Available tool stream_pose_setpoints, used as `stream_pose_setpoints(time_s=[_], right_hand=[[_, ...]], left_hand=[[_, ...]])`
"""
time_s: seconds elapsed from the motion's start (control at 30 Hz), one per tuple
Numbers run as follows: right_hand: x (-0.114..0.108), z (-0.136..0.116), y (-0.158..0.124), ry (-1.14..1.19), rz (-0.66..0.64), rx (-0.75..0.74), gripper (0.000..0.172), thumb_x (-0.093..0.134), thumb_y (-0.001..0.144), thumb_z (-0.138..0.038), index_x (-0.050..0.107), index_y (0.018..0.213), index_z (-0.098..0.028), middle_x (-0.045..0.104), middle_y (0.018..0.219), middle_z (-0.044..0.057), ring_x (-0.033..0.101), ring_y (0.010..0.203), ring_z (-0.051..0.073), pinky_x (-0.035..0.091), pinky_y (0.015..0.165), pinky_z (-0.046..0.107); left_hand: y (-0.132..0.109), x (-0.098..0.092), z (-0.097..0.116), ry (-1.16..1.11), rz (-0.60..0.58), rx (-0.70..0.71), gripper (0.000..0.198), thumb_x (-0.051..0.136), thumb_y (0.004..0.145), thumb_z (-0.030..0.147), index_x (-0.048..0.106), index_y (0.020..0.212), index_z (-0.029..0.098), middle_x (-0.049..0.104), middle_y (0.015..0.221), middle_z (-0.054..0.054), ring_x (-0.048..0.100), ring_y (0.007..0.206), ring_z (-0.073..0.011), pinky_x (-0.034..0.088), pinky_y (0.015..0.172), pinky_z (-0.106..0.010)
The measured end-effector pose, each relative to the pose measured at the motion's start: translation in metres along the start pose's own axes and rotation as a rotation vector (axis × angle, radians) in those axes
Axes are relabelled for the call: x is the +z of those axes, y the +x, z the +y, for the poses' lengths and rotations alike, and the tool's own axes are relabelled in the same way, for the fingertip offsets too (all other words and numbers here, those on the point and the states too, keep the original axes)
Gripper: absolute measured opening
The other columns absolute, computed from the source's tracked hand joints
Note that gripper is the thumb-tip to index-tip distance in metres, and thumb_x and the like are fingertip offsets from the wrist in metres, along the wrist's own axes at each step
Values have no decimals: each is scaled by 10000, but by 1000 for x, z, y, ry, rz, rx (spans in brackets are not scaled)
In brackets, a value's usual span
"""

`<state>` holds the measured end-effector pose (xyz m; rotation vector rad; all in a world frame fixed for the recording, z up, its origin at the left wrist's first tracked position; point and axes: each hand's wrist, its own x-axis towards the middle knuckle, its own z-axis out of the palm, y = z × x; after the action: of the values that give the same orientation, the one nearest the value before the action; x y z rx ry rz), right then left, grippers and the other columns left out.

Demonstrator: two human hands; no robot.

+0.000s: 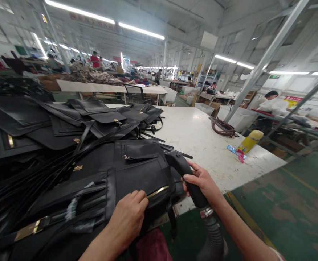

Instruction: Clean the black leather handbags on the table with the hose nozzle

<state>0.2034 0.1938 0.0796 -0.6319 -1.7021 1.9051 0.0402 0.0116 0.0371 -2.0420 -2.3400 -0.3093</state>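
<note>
I record the black bag (137,170) lying flat at the near edge of the desk (202,134), lower centre of the frame, with its front pocket facing up and its gold zip (158,191) running along the edge nearest me. My left hand (129,217) is curled down onto that edge, fingers folded together and bearing on the bag just left of the zip. My right hand (202,181) is clamped around the handle of a black nozzle (180,165), whose tip points in at the bag's right side. A grey ribbed hose (213,232) drops from the handle toward the floor at the bottom of the frame. A pile of similar bags (66,119) with loose straps fills the left half of the frame and touches the one under my hand. Toward the right of the desk lie a coil of brown straps (223,127) and a yellow bottle (250,140) on its side, both well apart from my hands. A person in white (270,103) works at another station in the upper right. Judgement: the bag looks soft and limp, of smooth leather-like material and fairly light, so it would likely sag or slide if lifted by one corner. The firmest hold appears to be the stitched top edge beside the zip. The nozzle looks rigid and easy to grip, though the hose will probably drag on it.
</note>
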Motion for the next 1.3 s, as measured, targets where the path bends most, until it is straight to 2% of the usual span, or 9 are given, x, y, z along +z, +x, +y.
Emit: stream_pose_setpoints(time_s=[0.1,0.17,0.27,0.4,0.53,0.77,0.9,1.07,1.3], right_hand=[[-2,2,3,14,-42,50,552,645,668,-244,425,1172,-186,608,637,1,562,420,141,464,348,238],[-3,7,8,39,-53,95,509,630,670,-269,439,1132,-177,599,615,-7,556,413,139,461,344,236],[-2,13,17,57,-70,129,450,621,667,-277,455,1074,-180,599,615,-10,558,426,133,460,351,223],[3,13,31,36,-157,151,422,612,672,-263,459,1059,-193,606,630,-7,561,422,128,461,350,218],[10,13,56,-19,-226,241,376,613,665,-273,470,999,-176,601,590,-5,561,410,141,463,336,231],[22,12,105,-41,-85,166,249,595,691,-286,459,870,-180,579,556,-27,543,385,120,468,343,228],[9,-3,89,-46,-69,124,249,588,710,-297,457,894,-194,591,613,-23,555,422,116,478,361,226],[-4,5,62,-45,-245,303,276,602,705,-297,470,917,-179,597,638,2,567,441,136,470,359,242],[27,14,103,-57,-230,266,208,584,712,-315,463,805,-174,590,594,0,548,416,123,457,359,230]], left_hand=[[-9,-8,8,-3,-106,9,113,512,674,177,599,744,195,574,888,-47,515,802,-196,409,725,-357],[-6,-8,9,-36,-92,27,217,586,650,330,616,835,221,574,957,-54,516,881,-226,403,783,-391],[12,3,1,-13,137,8,537,570,679,462,483,1179,284,456,1259,-74,376,1167,-287,279,960,-474],[42,30,-19,135,378,-191,575,468,777,444,348,1305,249,250,1416,-117,130,1310,-322,123,1011,-550],[50,51,-27,175,332,-200,573,393,801,494,355,1305,226,261,1410,-133,113,1317,-305,98,1026,-540],[45,53,-23,182,344,-202,582,382,800,510,348,1310,233,254,1412,-135,116,1315,-308,93,1030,-543],[44,55,-25,166,360,-201,585,391,795,511,346,1310,237,243,1416,-131,113,1316,-307,93,1033,-541],[43,59,-26,136,379,-203,591,407,789,508,354,1307,230,247,1415,-132,102,1318,-304,97,1038,-534],[40,60,-26,123,400,-194,594,438,776,500,361,1297,225,269,1407,-129,118,1316,-305,120,1040,-525]])
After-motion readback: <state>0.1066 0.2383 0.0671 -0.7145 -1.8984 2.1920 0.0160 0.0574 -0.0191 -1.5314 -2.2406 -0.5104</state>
